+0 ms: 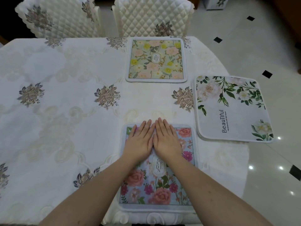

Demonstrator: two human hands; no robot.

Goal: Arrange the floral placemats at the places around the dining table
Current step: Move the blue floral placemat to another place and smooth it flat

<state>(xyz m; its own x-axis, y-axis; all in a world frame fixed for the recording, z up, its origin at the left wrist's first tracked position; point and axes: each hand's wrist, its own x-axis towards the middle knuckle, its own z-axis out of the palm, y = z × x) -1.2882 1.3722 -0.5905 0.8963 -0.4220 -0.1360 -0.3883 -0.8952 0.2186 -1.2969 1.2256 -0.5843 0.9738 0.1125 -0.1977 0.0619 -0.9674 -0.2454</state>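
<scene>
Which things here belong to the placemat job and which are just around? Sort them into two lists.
Part of the job:
pink-rose placemat, under the left hand and right hand, both flat
yellow-flower placemat
stack of white placemats
table

Just around:
two quilted chairs
tiled floor
white box

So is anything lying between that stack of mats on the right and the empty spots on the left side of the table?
Nothing visible. The stack of mats sits at the right end; the tablecloth to the left is bare. Both hands, left hand and right hand, lie flat on the blue rose mat, apart from the stack.
</scene>
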